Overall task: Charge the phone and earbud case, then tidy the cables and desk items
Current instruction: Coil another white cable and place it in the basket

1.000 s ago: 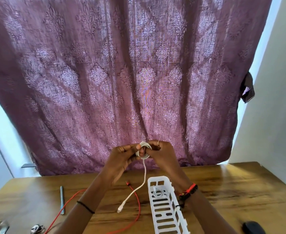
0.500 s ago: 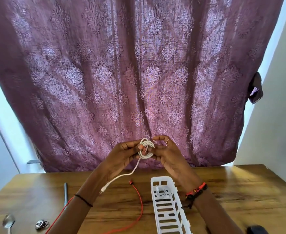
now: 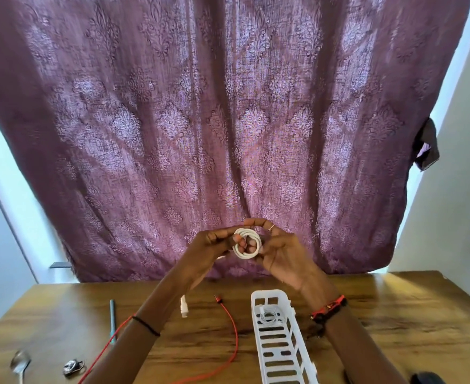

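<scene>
Cables, three: on the grainy wooden counter (image 3: 394,314) one slotted white plastic basket (image 3: 283,353) carries a small coil (image 3: 268,317), one thin red cable (image 3: 233,336) snakes beside it, and the left hand (image 3: 211,245) and right hand (image 3: 282,254) pinch a smooth round white coil (image 3: 247,254) above the counter. One pen (image 3: 112,320), one spoon (image 3: 20,363).

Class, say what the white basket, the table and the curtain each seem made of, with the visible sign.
White basket: probably moulded plastic, matte, with crisp slotted walls. Table: wood or wood-look laminate, glossy, grain streaks. Curtain: woven fabric, visible weave, soft folds.
</scene>
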